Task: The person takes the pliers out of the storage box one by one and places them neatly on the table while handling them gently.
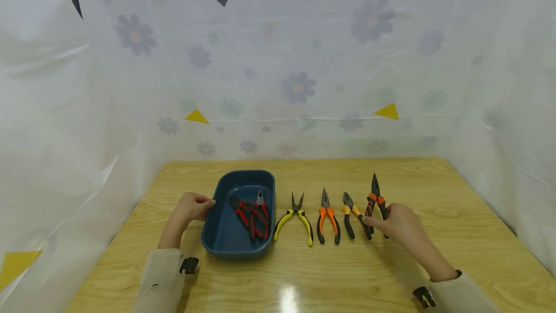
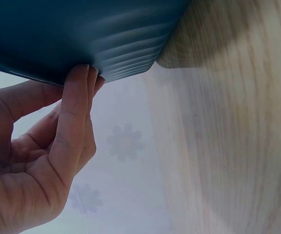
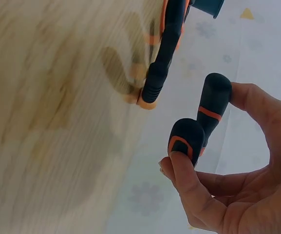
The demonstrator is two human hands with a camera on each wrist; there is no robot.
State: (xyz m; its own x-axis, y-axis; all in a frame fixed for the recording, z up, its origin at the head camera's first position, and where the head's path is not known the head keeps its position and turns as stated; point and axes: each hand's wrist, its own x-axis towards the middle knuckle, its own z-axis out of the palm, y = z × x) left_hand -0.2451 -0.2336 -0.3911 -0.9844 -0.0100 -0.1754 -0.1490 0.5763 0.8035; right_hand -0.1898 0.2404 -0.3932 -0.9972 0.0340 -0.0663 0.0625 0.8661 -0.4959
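My left hand [image 1: 194,208] pinches the left rim of a deep blue tray [image 1: 236,256], its fingers [image 2: 71,122] against the outer wall in the left wrist view. Inside the tray, pliers with red and black handles [image 1: 254,211] lie crossed over each other. At the right end of the row, my right hand [image 1: 403,226] grips long-nose pliers [image 1: 375,186] by their black and orange handles, jaws pointing up and away. In the right wrist view, thumb and fingers press on the two handle ends [image 3: 214,97], which are held off the table.
Between the tray and my right hand lie yellow and black pliers [image 1: 297,210], orange long-nose pliers [image 1: 325,202] and black pliers with yellow-orange collars [image 1: 347,202]. A wooden table [image 1: 330,279] carries everything. White flowered sheeting [image 1: 260,62] hangs behind and on both sides.
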